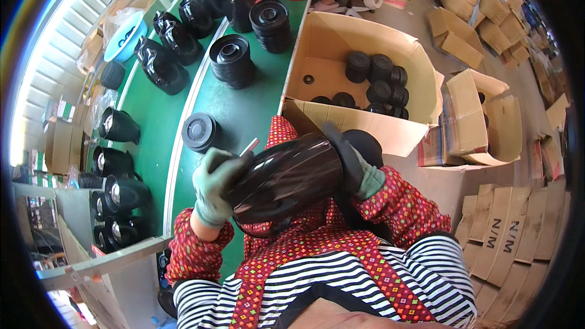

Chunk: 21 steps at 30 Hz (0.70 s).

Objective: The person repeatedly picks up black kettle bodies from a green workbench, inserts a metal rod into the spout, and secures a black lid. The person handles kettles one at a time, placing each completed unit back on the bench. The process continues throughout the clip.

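Black jug (292, 176) sits clasped, apparently, by left hand (213, 186) and right hand (363, 175); carton (365, 35) and lids (233, 64) beyond.

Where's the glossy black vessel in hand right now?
The vessel is just below centre in the head view, between the left hand and right hand, below and left of the open carton.

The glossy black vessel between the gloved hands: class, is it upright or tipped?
Tipped: the vessel lies sideways, its length running crosswise from the left hand to the right hand.
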Available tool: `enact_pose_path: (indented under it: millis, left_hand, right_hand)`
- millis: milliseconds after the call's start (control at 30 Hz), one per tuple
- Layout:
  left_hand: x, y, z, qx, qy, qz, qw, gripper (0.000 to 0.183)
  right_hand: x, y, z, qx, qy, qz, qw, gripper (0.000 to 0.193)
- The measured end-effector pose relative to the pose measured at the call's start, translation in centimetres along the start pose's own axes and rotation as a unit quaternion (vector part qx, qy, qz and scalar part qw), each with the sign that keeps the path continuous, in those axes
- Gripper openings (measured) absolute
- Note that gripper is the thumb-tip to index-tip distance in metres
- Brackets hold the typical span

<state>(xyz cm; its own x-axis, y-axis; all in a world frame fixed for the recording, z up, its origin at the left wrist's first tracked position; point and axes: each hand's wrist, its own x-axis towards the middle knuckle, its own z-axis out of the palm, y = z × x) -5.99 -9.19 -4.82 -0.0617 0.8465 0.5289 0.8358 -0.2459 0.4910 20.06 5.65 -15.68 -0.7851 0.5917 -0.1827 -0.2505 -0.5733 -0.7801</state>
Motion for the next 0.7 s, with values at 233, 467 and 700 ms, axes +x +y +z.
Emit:
enact_pose_path:
  millis: [233,467,700]
  left_hand:
    - [-5.8,-2.9,6.9,-0.543,-0.045,-0.332,0.770,0.073]
    - [0.3,-0.6,1.2,-0.012,0.032,-0.016,0.999,0.050]
    - [3.3,2.4,0.1,0.021,-0.083,0.081,0.993,0.062]
  right_hand:
    - [-0.6,-6.5,5.9,-0.417,-0.097,-0.369,0.825,0.059]
    - [1.0,-1.5,1.6,-0.066,-0.032,-0.076,0.994,0.056]
    - [1.1,0.8,-3.6,-0.048,-0.062,-0.021,0.997,0.042]
